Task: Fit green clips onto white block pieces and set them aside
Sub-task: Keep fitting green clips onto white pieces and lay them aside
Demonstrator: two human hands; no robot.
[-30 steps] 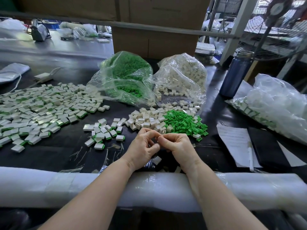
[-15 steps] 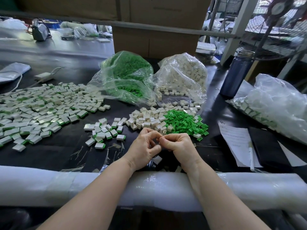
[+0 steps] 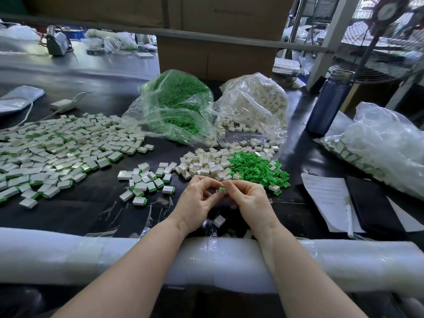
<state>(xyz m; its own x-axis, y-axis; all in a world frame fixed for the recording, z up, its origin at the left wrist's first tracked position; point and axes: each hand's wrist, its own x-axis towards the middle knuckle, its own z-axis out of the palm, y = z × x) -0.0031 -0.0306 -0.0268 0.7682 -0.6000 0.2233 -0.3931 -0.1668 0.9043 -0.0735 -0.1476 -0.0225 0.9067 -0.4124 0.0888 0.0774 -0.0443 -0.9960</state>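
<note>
**Between the fingertips, a green clip comes into sight**

Ahead of the fingers on the worktop (image 3: 80,210) lie the loose white blocks (image 3: 204,165) and, just right of them, the heap of green clips (image 3: 257,169); well left of the fingers spreads the large field of finished pieces (image 3: 52,152), with a smaller batch (image 3: 146,182) nearer in.

Half a second ago both hands were closed tight together and nothing green showed. Now the left hand (image 3: 197,203) and right hand (image 3: 249,203) have parted slightly, and a green clip (image 3: 222,189) shows at the right thumb and forefinger, which pinch it. The left fingers curl toward it; whether they hold a white block I cannot tell. I judge the fit is under way, not finished.

Too little of the clip shows to read its long axis or heading.
</note>
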